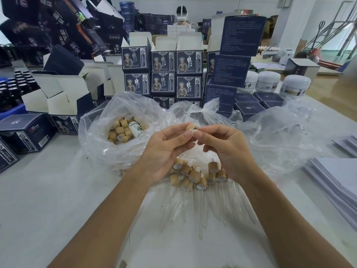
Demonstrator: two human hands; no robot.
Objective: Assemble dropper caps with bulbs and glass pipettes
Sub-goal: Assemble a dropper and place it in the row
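Step in hand: the person seemed to be fitting a white bulb into a wooden cap (pixel 191 127), held up over the tabletop (pixel 48 190).
Left hand (pixel 166 151): its grip was narrow, fingertips pinching the cap from the left side.
Right hand (pixel 228 149): its grip was also narrow, thumb and forefinger closed on a small white piece at the mouth of the cap; whether this was the bulb I could not tell for sure.
Finished droppers (pixel 199 176): a group of caps with glass tubes lay on plastic sheet, just below the hands.
Loose caps (pixel 120 130): many more sat in an open plastic bag (pixel 92 136), to the left of the hands, together with a small white bottle (pixel 136 128).
How to do it well: I think the cap should be kept steady and the white piece pushed straight through the hole, not at an angle, until it sits evenly.
Risk: the glass tubes below looked thin, so the hands should not drop onto them.
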